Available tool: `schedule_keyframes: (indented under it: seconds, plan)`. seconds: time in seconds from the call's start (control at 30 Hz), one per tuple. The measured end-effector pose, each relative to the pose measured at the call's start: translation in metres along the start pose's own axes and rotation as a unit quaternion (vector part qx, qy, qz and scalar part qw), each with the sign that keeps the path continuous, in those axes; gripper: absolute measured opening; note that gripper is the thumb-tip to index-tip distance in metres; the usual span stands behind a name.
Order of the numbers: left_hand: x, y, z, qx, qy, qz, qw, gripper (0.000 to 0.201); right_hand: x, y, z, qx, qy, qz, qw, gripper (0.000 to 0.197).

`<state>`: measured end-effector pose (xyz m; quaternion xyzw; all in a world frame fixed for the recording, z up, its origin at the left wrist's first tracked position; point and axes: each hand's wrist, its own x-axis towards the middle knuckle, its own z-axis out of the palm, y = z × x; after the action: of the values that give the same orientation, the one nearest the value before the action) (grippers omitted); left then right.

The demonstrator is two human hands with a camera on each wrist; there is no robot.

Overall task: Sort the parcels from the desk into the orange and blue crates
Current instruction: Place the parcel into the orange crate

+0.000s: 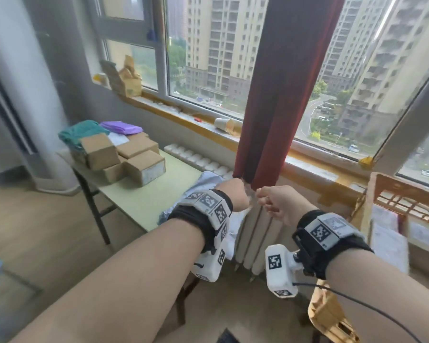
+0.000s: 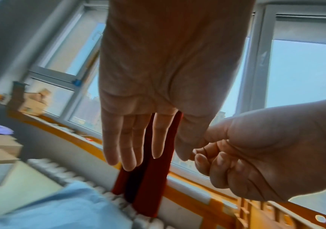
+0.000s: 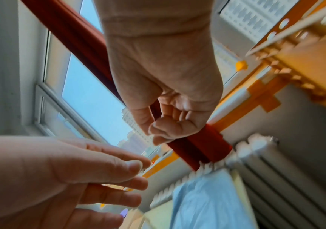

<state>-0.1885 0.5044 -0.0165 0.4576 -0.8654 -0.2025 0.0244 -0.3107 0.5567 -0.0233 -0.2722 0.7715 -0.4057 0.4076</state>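
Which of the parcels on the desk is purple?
The flat soft parcel at the back of the pile, nearest the window. It is the only purple one; the boxes in front are brown cardboard, and a green bundle lies beside it.

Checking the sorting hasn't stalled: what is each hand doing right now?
Left hand: open, fingers straight, holding nothing.
Right hand: fingers curled, holding nothing.

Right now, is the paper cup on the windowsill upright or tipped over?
Tipped over: the paper cup lies on its side on the windowsill, left of the red curtain.
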Motion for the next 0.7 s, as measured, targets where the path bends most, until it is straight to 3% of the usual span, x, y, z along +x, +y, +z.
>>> schedule_keyframes:
  seconds: [0.1, 0.37, 0.7]
  plan:
    - [-0.021, -0.049, -0.01, -0.016, 0.035, -0.029, 0.999, 0.035, -0.004, -0.008, 0.05, -0.003, -0.036, -0.004, 0.999, 0.007]
    - [-0.065, -0.172, -0.023, -0.085, 0.06, -0.178, 0.979, 0.033, -0.015, -0.019, 0.163, -0.027, -0.134, -0.013, 0.991, 0.009]
    - [-0.069, -0.276, -0.04, -0.096, 0.097, -0.251, 0.958, 0.037, -0.003, -0.056, 0.272, -0.055, -0.201, -0.041, 0.977, 0.01]
